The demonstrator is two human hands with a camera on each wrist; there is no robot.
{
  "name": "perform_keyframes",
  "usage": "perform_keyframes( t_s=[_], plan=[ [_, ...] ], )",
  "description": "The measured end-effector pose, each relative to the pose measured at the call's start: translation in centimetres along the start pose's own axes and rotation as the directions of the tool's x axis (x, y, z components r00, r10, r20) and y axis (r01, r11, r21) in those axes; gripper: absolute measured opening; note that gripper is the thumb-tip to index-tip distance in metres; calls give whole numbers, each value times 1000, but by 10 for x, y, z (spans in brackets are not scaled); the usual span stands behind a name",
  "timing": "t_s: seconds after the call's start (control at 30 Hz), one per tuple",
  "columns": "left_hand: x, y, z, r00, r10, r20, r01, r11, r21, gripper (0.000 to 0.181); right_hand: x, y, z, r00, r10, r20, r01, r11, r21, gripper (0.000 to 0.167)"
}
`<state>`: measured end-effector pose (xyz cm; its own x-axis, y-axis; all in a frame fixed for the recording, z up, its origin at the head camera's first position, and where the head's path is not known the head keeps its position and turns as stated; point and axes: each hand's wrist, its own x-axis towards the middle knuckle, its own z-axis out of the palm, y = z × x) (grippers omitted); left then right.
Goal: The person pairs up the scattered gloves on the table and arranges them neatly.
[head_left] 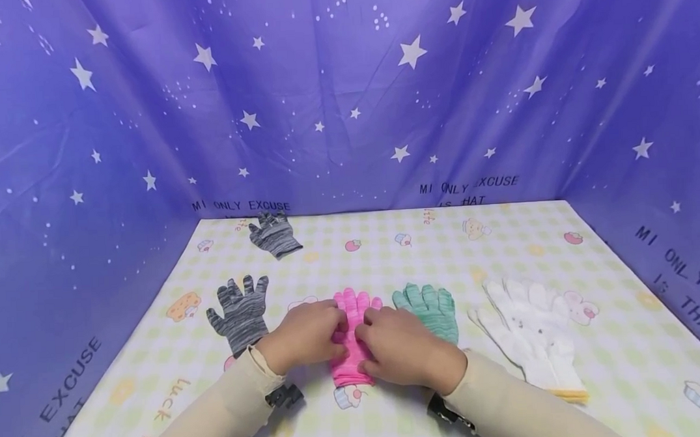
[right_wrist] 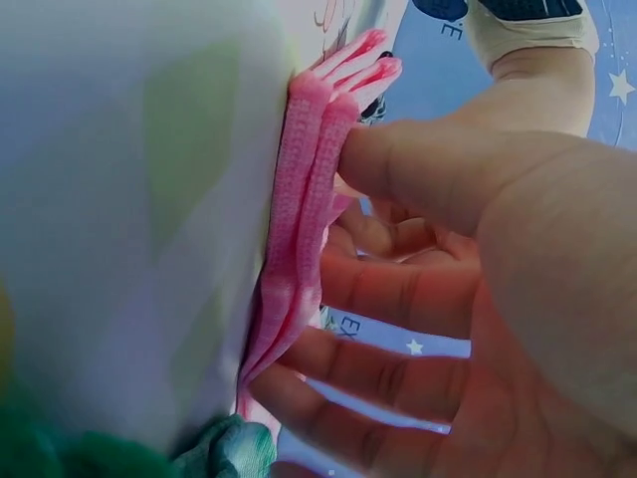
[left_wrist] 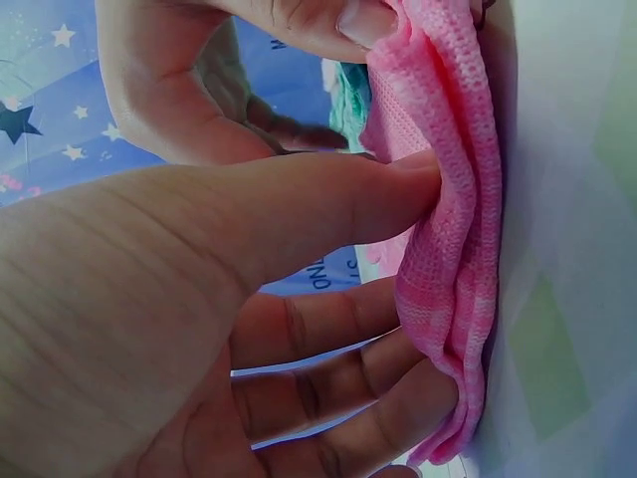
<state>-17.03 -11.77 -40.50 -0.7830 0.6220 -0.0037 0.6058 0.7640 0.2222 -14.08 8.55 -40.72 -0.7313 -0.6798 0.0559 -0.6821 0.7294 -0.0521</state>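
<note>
Pink knitted gloves (head_left: 351,360) lie flat at the front middle of the table, fingers pointing away; their edge shows two layers in the wrist views. On their left side rests my left hand (head_left: 308,334), its thumb (left_wrist: 393,194) pressing the pink fabric (left_wrist: 453,259) and its other fingers lightly bent against it. My right hand (head_left: 405,343) touches the right side, thumb on top and fingers extended loosely along the pink edge (right_wrist: 299,199). Just right of it are green gloves (head_left: 433,309), partly covered by that hand. A dark grey glove (head_left: 239,314) lies beside my left wrist.
Another grey glove (head_left: 276,236) lies at the back left, against the purple star-printed curtain (head_left: 332,82). White gloves with yellow-edged cuffs (head_left: 537,334) lie to the right. A checked cloth (head_left: 174,356) with printed pictures covers the table.
</note>
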Motion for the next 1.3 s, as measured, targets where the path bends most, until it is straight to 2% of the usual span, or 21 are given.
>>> perform_keyframes(
  t_s=[0.2,0.4,0.57,0.7,0.93,1.1,1.3],
  plan=[
    [-1,1,-3,1000,-15,13,15,999,-38,20,4,0,-4,999,42,-4,-41,998,40,26],
    [-7,-6,-5,999,-25,-45,25,1000,-14,19,16,3,-7,996,71,-62,-62,988,139,35],
    [-11,-15,-12,995,-51,-89,52,999,3,25,33,6,-12,996,80,-43,-72,985,159,34],
    [-12,-20,-19,993,-53,-108,57,998,29,26,46,9,-16,995,99,-26,-94,985,148,32],
    [-13,-29,-25,988,-77,-133,83,996,39,23,72,11,-24,991,127,-34,-122,987,109,11],
    [-13,-36,-29,984,-106,-147,117,991,69,25,92,14,-34,989,144,-27,-141,985,99,14],
    [-18,-47,-38,976,-174,-130,184,980,72,26,114,14,-40,987,158,-8,-157,983,95,13]
  ],
)
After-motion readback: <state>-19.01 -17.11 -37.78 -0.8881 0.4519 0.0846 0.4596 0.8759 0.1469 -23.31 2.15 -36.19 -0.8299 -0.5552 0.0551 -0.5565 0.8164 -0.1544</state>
